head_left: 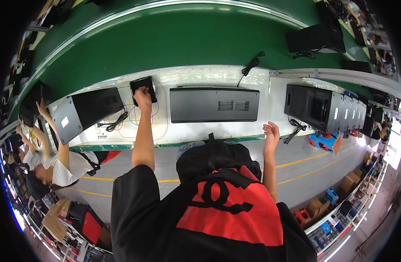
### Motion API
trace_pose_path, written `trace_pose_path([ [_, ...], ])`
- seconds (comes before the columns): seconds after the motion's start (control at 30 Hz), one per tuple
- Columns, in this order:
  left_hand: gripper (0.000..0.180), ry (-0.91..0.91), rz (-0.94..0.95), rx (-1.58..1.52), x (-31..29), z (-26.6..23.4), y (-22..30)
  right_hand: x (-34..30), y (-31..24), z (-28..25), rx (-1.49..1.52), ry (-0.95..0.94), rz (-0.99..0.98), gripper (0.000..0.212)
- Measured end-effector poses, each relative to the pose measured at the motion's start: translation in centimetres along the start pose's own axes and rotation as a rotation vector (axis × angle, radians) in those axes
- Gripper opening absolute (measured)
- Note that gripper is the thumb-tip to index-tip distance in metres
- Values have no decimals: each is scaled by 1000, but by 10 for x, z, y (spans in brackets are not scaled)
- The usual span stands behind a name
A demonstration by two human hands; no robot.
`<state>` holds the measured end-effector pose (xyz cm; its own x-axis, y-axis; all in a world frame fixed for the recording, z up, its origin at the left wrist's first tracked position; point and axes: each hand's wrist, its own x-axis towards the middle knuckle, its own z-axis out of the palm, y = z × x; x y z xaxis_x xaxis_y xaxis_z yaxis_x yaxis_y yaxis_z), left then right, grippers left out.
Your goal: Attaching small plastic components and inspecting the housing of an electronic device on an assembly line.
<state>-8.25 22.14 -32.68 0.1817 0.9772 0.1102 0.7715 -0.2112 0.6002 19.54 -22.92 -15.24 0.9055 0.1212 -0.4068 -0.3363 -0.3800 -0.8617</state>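
Note:
My left hand (pixel 142 95) reaches over a small black tray (pixel 152 93) at the far side of the white work surface. Its fingers are drawn together at the tray, and whatever they hold is too small to make out. In front of me lies a dark grey computer case (pixel 196 105) with two vent grilles on its upper side. My right hand (pixel 271 129) hovers past the case's near right corner, touching nothing. Its fingers are loosely curled and apart. Behind the case a black power cable (pixel 251 65) rests across the bench edge.
More computer cases stand left (pixel 95 105) and right (pixel 308 107), with coiled black cables (pixel 295 129) beside them. A green conveyor belt (pixel 174 41) runs behind, bordered by a metal rail (pixel 340 75). A co-worker (pixel 71 163) stands at the left. Blue stools (pixel 321 142) sit on the floor.

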Motion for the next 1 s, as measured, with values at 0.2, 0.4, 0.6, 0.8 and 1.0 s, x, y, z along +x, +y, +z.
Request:
trace_pose_path([
  [0.2,14,-157,-42,-56,10,-2,-11,-5,-8,-2,-61,6,-33,21],
  [0.4,16,-51,53,-44,15,-24,-20,-7,-23,9,-111,-43,-90,21],
  [0.6,19,-369,-308,-1054,-28,-111,125,-26,-77,28,-131,-28,-328,18],
  [0.8,33,-811,-52,-1289,-86,-218,262,-114,-217,113,45,-708,-821,20],
  [1.0,17,-1036,20,-1416,-107,-250,305,-123,-248,110,75,-940,-959,26],
])
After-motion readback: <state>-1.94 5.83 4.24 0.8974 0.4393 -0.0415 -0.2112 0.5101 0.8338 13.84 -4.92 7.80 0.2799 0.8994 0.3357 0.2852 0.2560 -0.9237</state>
